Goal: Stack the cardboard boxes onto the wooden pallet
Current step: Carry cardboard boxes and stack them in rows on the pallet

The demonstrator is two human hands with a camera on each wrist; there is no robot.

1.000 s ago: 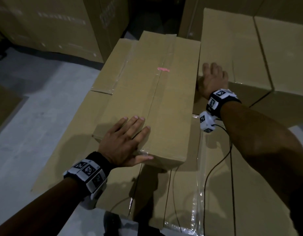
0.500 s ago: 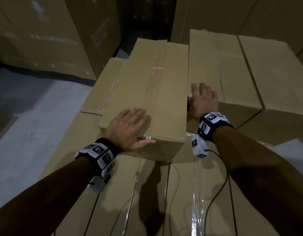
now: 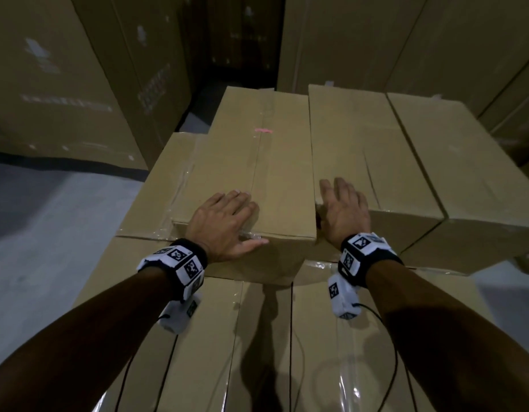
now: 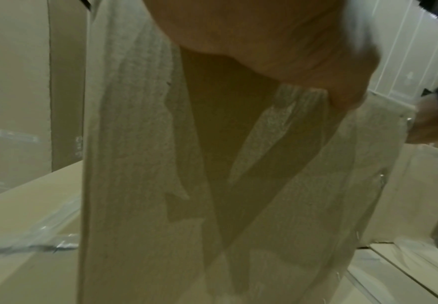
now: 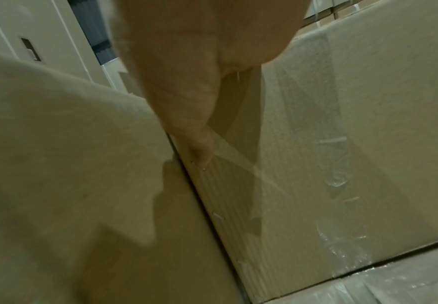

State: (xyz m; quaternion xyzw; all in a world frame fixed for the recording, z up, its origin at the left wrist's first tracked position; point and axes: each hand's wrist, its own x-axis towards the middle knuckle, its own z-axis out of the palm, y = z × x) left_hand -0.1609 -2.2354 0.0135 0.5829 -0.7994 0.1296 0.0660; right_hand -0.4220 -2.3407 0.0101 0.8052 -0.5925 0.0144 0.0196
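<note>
A long taped cardboard box (image 3: pixel 257 162) with a pink mark lies on the upper layer, its right side against a neighbouring box (image 3: pixel 361 150). My left hand (image 3: pixel 227 221) rests flat on the long box's near end, thumb over the front edge; the left wrist view shows its palm (image 4: pixel 264 41) above the taped end face (image 4: pixel 212 185). My right hand (image 3: pixel 343 212) lies with straight fingers on the neighbouring box's near corner. Its thumb (image 5: pixel 186 123) points down into the seam between the two boxes. No pallet is visible.
A third box (image 3: pixel 465 162) sits right of the neighbour. All rest on a lower layer of taped boxes (image 3: pixel 212 337). Tall stacked cartons (image 3: pixel 64 84) stand at left and behind. Grey floor (image 3: pixel 49 218) lies to the left. Sensor cables hang from both wrists.
The long box has slid right and closed the gap to the neighbouring box. My right hand moved from the box's side up onto the neighbour's corner. My left hand stayed on the near end.
</note>
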